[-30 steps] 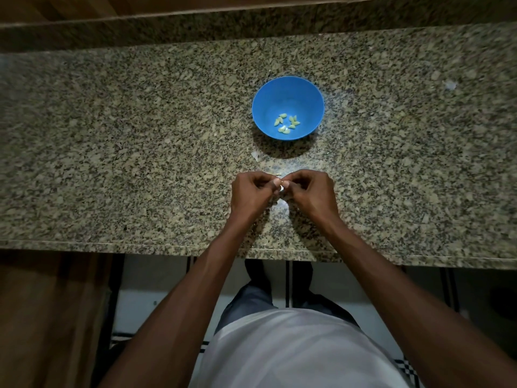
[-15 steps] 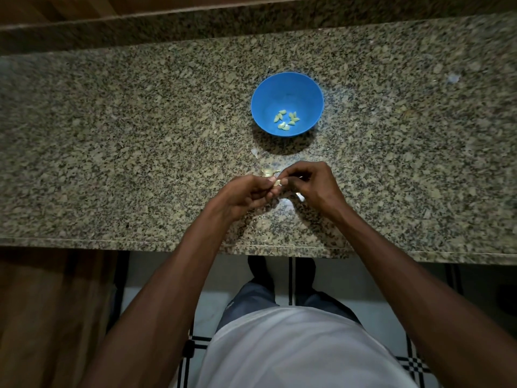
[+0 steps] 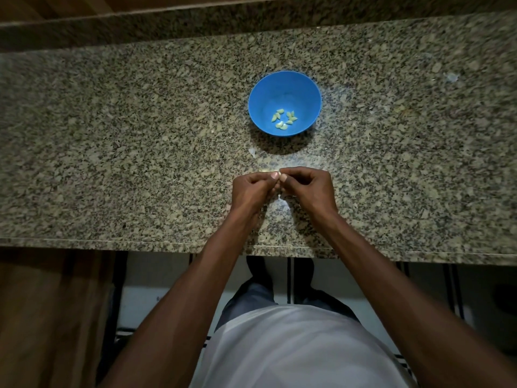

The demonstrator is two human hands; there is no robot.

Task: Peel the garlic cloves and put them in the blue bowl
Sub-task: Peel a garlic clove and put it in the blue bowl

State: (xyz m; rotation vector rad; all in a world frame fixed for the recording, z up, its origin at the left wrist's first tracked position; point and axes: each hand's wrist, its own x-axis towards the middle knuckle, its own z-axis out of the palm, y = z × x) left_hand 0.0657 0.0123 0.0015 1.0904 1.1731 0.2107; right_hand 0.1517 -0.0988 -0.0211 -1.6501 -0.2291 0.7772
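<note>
I am in the middle of peeling one small, pale garlic clove (image 3: 277,174), and it sits pinched between my two hands just above the speckled granite worktop (image 3: 112,135), on the near side of the round blue plastic bowl (image 3: 284,82). My left hand (image 3: 251,189) and my right hand (image 3: 309,187) meet thumb to thumb, the fingers (image 3: 296,172) of both curled in tight round the clove, so little of it shows beyond a light tip between my nails.

I judge the skin is only partly off; the next move calls for a nail under the loose edge and a gentle pull, without crushing the clove or letting it slip, and then a short reach forward to drop it in the bowl.

In the bowl's smooth, glossy bottom lie several peeled cloves (image 3: 284,119), small, pale yellow-green wedges in a loose cluster. Thin, papery white skin scraps (image 3: 253,153) lie on the worktop between my hands and the bowl, and another pale fleck (image 3: 451,77) lies well off to the right. The stone is mottled tan and black, polished and hard.
</note>
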